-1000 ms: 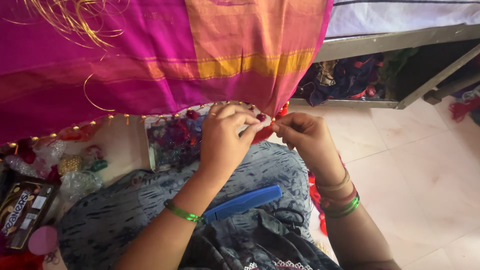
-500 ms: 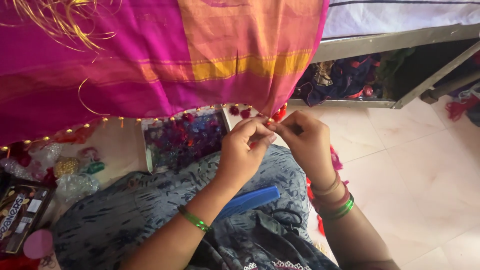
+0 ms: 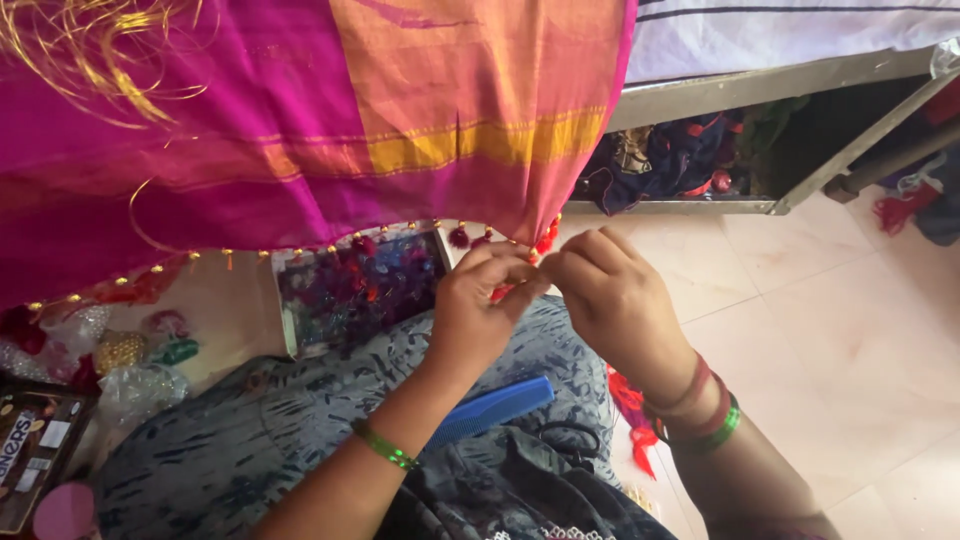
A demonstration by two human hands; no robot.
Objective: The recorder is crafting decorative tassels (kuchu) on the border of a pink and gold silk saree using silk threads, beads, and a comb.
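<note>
Both hands have closed together since a second ago, now meeting at the beaded hem of the magenta saree (image 3: 300, 150). Left hand (image 3: 480, 310) pinches a small red tassel (image 3: 500, 292) just under that hem, fingers pressed together; right hand (image 3: 605, 295) curls shut beside it, touching, though what it grips is hidden. Below the hem, a blue comb (image 3: 490, 408) lies on the lap.

Setting: a home, with handwork done seated on the floor. Above the fingers (image 3: 500, 262) hangs a pink and orange cloth (image 3: 300, 130). Right of them: pale floor tiles (image 3: 830, 300). Beyond: a metal bed frame (image 3: 760, 85) with bundled clothes (image 3: 680, 160) stored underneath.
</note>
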